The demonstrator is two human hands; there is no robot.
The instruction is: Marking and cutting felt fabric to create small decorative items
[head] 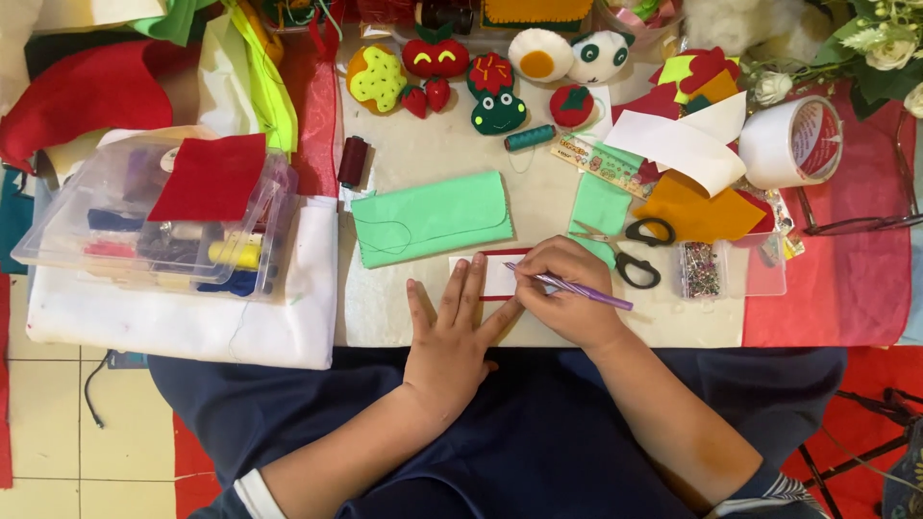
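Work surface: pale felt mat (433,317) on a red cloth (846,279), white fabric (192,327) hanging off its left edge.
Clear plastic box (144,231) of thread spools sits on that fabric, red felt square (212,178) on its lid.
Mint green felt pouch (433,219) lies flat mid-mat, just above the hands.
White tape roll (793,142) at upper right, near orange felt (697,213) and white paper (678,149).
Left hand (450,341): forearm comes up from lower left, palm down, fingers spread flat, pressing the white card (490,277) onto red felt that shows as a thin edge around it.
Right hand (567,293): forearm in from lower right, fist curled, thumb and fingers pinching a purple pen (577,286); the tip meets the card's upper right, the barrel slants down to the right.
Black-handled scissors (639,252) lie just right of that hand, blades partly hidden.
Pin box (700,269) beside them.
Small felt toys line the far edge: frog (498,113), tomato (436,56), egg (538,55).
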